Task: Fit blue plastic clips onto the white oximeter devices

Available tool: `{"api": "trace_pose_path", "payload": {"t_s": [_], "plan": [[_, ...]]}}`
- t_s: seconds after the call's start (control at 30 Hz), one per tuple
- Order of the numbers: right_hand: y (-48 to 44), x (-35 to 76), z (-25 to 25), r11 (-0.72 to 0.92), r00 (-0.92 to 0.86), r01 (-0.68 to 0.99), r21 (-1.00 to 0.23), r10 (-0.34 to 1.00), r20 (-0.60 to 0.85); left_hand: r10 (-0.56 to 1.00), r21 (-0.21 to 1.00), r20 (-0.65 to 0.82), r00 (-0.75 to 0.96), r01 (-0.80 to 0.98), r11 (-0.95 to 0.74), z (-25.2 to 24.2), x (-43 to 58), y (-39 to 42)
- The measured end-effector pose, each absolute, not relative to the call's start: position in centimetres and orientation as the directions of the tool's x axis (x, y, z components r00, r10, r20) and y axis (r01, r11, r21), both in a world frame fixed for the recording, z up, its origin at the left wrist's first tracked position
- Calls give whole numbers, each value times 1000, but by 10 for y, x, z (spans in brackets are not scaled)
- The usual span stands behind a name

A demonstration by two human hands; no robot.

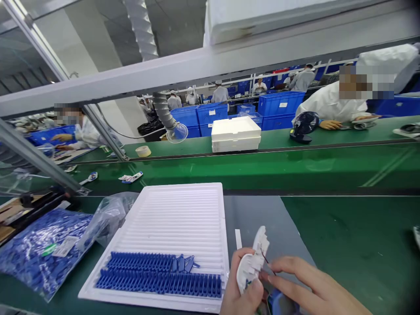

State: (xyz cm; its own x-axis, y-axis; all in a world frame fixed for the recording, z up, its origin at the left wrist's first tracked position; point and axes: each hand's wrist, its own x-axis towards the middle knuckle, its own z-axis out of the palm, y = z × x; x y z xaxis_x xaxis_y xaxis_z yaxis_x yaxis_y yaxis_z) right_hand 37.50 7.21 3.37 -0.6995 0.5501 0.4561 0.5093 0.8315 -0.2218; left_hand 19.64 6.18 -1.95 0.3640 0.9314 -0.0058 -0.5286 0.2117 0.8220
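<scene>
My left hand point(241, 288) sits at the bottom edge, fingers wrapped round a small white plastic part point(252, 262) with a thin dark wire on it. My right hand point(311, 286) reaches in from the right, its fingertips touching the same part near the wire; a blue piece point(277, 302) shows below between the hands. Just left lies a white ribbed tray point(177, 218) with two rows of small blue parts point(157, 273) along its near edge.
A clear bag of blue parts point(39, 249) lies at left. Beyond the tray runs a green conveyor point(295, 168) with a stack of white foam trays point(235, 133), a tape roll point(143, 151) and a small black fan point(303, 126). Other workers sit behind it.
</scene>
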Motion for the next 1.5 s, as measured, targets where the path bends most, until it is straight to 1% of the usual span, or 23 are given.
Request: {"api": "trace_pose_path", "payload": {"t_s": [0.07,0.13,0.27,0.37,0.47,0.57,0.63,0.7,0.77,0.83,0.93,1.0,1.13,1.23,1.3,1.4,1.5], "plan": [[71,372,45,850,-722,486,-203,521,455,915,886,14,403,-430,176,-21,191,61],[71,370,56,875,-745,442,-199,482,462,870,921,18,492,-347,178,-22,186,60],[67,366,64,848,-725,462,-261,530,439,705,936,-26,709,-230,266,-19,180,58],[60,369,53,826,-687,493,-274,563,459,670,864,-51,740,-304,402,-15,180,55],[52,377,34,853,-683,439,-282,520,513,674,739,-89,733,-405,538,-9,182,52],[45,383,21,853,-686,425,-304,522,506,653,646,-99,751,-451,616,-4,183,50],[42,383,18,834,-664,468,-291,549,508,640,625,-85,764,-459,631,-4,183,50],[41,380,19,833,-657,492,-253,546,520,641,625,-59,766,-472,622,-5,183,50],[42,376,23,839,-654,493,-229,531,539,641,629,-44,766,-477,613,-8,182,50],[43,372,27,847,-636,473,-241,518,572,635,643,-47,771,-463,610,-9,181,50],[47,368,32,861,-608,407,-306,505,613,641,676,-105,760,-418,607,-9,178,50],[51,367,36,861,-597,341,-378,509,620,644,694,-122,755,-399,599,-6,177,50],[59,366,43,805,-598,221,-551,558,576,618,733,-191,762,-308,606,1,177,49],[63,363,47,745,-611,156,-649,589,529,602,735,-226,766,-272,621,6,176,47],[65,361,49,720,-643,141,-680,588,490,592,720,-241,769,-267,641,9,175,47],[65,361,53,705,-699,178,-687,582,416,583,736,-278,764,-220,640,10,171,46],[63,363,56,700,-734,224,-678,579,355,599,765,-256,758,-220,605,8,171,45]]}}
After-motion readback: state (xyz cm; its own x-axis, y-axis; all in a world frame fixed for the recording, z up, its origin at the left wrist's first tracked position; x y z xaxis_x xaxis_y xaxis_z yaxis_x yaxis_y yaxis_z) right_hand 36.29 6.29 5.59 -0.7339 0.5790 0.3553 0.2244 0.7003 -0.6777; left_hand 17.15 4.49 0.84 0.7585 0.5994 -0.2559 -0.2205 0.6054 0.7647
